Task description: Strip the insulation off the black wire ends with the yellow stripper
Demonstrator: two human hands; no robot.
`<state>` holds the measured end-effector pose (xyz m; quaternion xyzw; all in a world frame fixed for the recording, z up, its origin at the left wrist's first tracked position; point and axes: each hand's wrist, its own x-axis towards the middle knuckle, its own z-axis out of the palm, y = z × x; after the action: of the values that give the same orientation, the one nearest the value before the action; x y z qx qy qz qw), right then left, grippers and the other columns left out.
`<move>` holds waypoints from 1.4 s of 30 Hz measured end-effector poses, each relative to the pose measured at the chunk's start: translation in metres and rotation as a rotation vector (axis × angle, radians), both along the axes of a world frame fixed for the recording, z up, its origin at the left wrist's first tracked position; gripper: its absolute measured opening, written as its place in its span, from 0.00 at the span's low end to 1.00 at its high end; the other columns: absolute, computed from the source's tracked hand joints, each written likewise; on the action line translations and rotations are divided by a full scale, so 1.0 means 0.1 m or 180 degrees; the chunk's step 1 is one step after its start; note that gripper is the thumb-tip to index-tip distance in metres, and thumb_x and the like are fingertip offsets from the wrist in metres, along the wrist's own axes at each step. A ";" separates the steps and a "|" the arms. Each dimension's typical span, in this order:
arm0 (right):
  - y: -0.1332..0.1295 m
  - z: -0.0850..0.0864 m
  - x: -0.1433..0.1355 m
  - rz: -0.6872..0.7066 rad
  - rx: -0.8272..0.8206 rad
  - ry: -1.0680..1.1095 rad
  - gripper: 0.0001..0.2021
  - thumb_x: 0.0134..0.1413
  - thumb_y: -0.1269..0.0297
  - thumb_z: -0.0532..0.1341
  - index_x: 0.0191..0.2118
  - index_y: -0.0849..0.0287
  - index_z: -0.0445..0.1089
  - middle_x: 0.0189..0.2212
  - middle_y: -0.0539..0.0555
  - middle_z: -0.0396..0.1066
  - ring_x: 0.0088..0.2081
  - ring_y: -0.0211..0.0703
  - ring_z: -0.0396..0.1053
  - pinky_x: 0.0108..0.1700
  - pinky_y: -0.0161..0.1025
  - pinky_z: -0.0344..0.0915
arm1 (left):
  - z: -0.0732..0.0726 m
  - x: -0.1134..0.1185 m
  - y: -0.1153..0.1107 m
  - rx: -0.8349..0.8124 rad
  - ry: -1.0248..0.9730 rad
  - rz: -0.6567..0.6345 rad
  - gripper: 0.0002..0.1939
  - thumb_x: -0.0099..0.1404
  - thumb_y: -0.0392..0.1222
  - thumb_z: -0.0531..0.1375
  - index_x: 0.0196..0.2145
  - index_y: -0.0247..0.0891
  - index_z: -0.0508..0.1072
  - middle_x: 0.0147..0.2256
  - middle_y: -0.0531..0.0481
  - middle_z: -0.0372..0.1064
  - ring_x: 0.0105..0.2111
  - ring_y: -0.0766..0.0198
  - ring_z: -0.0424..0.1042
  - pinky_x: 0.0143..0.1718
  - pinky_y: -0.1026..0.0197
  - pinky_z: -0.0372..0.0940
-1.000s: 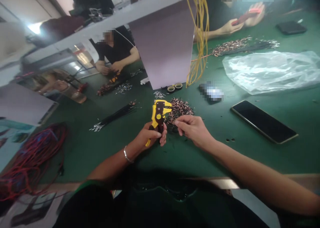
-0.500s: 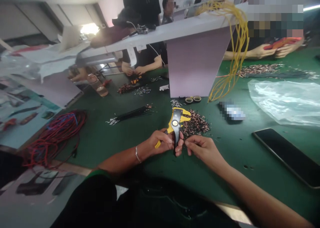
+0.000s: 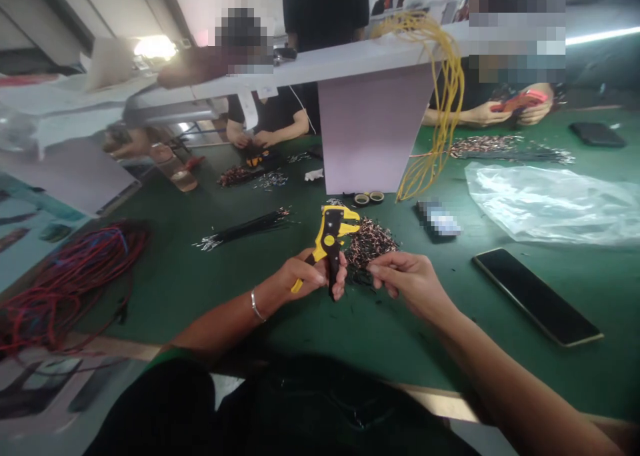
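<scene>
My left hand (image 3: 311, 273) is closed around the handles of a yellow and black wire stripper (image 3: 330, 241), held above the table with its jaws pointing right. To the right of it, my right hand (image 3: 407, 276) has thumb and forefinger pinched together; whatever is between them is too small to make out. Just behind both hands lies a heap of short dark wires with coppery ends (image 3: 373, 241). Left of the stripper, a bundle of black wires (image 3: 245, 231) with silvery tips rests on the green table (image 3: 280, 336).
A phone (image 3: 537, 296) and a clear plastic bag (image 3: 540, 203) lie on the right. Red and blue cable coils (image 3: 85, 276) sit at the left edge. Tape rolls (image 3: 369, 197) stand before a white panel (image 3: 373, 133), with yellow wires (image 3: 453, 89) hanging beside it. Other people work across the table.
The view has swung right, so the scene sits further left. My right hand has moved away from the wire stripper, widening the gap between my hands. A person's head at the back has lifted.
</scene>
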<state>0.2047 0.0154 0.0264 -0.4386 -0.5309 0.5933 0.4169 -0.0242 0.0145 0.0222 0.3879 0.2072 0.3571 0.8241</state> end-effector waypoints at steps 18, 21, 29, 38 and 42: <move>0.04 0.13 0.14 -0.0450 -0.0118 0.0815 0.07 0.42 0.62 0.70 0.25 0.59 0.76 0.15 0.47 0.69 0.14 0.29 0.55 0.16 0.33 0.48 | -0.04 0.06 -0.04 -0.0062 0.0079 -0.0693 0.26 0.41 0.36 0.66 0.42 0.33 0.75 0.30 0.43 0.72 0.26 0.58 0.70 0.30 0.53 0.67; 0.04 0.12 0.13 -0.0373 -0.0174 0.0934 0.06 0.42 0.63 0.70 0.25 0.59 0.75 0.15 0.47 0.70 0.13 0.28 0.54 0.16 0.33 0.48 | -0.03 0.07 -0.05 -0.0027 0.0101 -0.0716 0.26 0.41 0.37 0.67 0.42 0.33 0.75 0.30 0.43 0.72 0.26 0.58 0.70 0.29 0.53 0.68; 0.03 0.09 0.11 -0.0325 -0.0197 0.1036 0.07 0.42 0.62 0.71 0.24 0.59 0.76 0.14 0.47 0.70 0.13 0.28 0.55 0.15 0.32 0.47 | 0.00 0.10 -0.07 0.0030 0.0120 -0.0652 0.24 0.42 0.37 0.68 0.40 0.32 0.73 0.29 0.44 0.71 0.26 0.59 0.71 0.29 0.53 0.68; 0.02 0.14 0.08 -0.0284 -0.0298 0.1146 0.06 0.42 0.63 0.70 0.23 0.59 0.75 0.14 0.48 0.70 0.12 0.28 0.53 0.15 0.33 0.46 | -0.02 0.10 -0.08 0.0087 0.0108 -0.0634 0.23 0.44 0.36 0.69 0.40 0.32 0.75 0.30 0.44 0.71 0.27 0.59 0.71 0.30 0.53 0.68; 0.02 0.12 0.09 -0.0255 -0.0312 0.1183 0.06 0.43 0.63 0.70 0.24 0.59 0.75 0.14 0.47 0.70 0.12 0.27 0.54 0.15 0.32 0.46 | -0.02 0.11 -0.09 0.0146 0.0147 -0.0627 0.22 0.44 0.38 0.69 0.40 0.33 0.75 0.29 0.44 0.71 0.26 0.58 0.70 0.29 0.53 0.68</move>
<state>0.2133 0.0173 0.0383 -0.3621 -0.3974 0.6721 0.5092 -0.0136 0.0058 0.0202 0.4333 0.1788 0.2700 0.8411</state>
